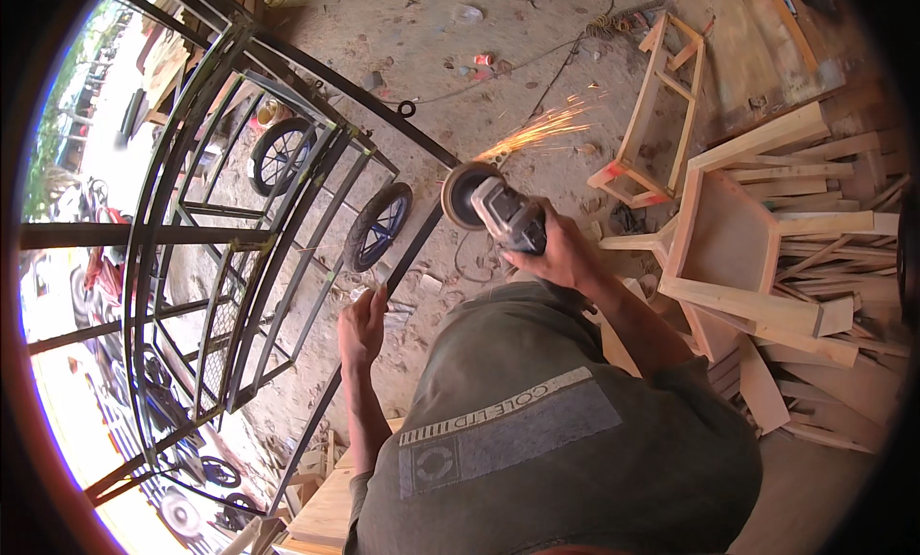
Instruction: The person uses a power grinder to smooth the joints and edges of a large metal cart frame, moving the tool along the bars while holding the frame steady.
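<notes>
My right hand (561, 253) is wrapped round the body of an angle grinder (513, 216). Its round disc (468, 196) meets the dark metal frame near a corner, and orange sparks (541, 133) fly off to the upper right. My left hand (361, 327) is closed on a long dark metal bar (414, 248) of that frame, lower left of the disc. The bar slants from the corner down towards the bottom left, partly hidden by my hand. Just beyond my left hand is a small black-tyred wheel (379, 227) with a blue hub.
The welded metal frame (259, 267) fills the left side, with another wheel (280, 157) inside it. A slim wooden frame (661, 104) lies at upper right. Wooden chair frames (728, 229) and stacked offcuts (834, 267) are on my right. A cable (537, 57) crosses the dusty floor.
</notes>
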Motion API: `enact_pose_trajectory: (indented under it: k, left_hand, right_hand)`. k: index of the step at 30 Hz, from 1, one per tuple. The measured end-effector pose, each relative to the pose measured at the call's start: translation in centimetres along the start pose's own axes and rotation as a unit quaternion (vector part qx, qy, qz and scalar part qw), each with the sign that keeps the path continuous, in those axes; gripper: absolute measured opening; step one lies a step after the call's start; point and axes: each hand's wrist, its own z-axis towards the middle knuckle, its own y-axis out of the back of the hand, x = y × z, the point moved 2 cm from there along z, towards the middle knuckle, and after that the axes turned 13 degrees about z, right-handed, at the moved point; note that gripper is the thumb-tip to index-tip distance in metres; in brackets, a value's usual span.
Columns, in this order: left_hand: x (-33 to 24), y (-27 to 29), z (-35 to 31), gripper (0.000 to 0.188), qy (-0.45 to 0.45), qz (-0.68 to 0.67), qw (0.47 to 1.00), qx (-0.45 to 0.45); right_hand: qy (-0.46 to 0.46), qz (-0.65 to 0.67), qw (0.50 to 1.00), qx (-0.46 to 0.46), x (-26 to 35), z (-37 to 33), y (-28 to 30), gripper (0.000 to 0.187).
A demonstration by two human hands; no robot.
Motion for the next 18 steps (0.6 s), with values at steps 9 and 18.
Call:
enact_pose_trajectory:
  k: [9, 18]
  left_hand:
    - [0.9, -0.6, 0.4, 0.048, -0.006, -0.006, 1.000, -0.010]
    - [1.7, -0.6, 1.1, 0.050, 0.031, 0.015, 0.999, 0.002]
  right_hand:
    - [0.014, -0.034, 0.999, -0.027, -0.1, 2.4, 1.5, 0.070]
    - [0.033, -0.049, 0.998, 0.005, -0.3, 3.1, 2.6, 0.062]
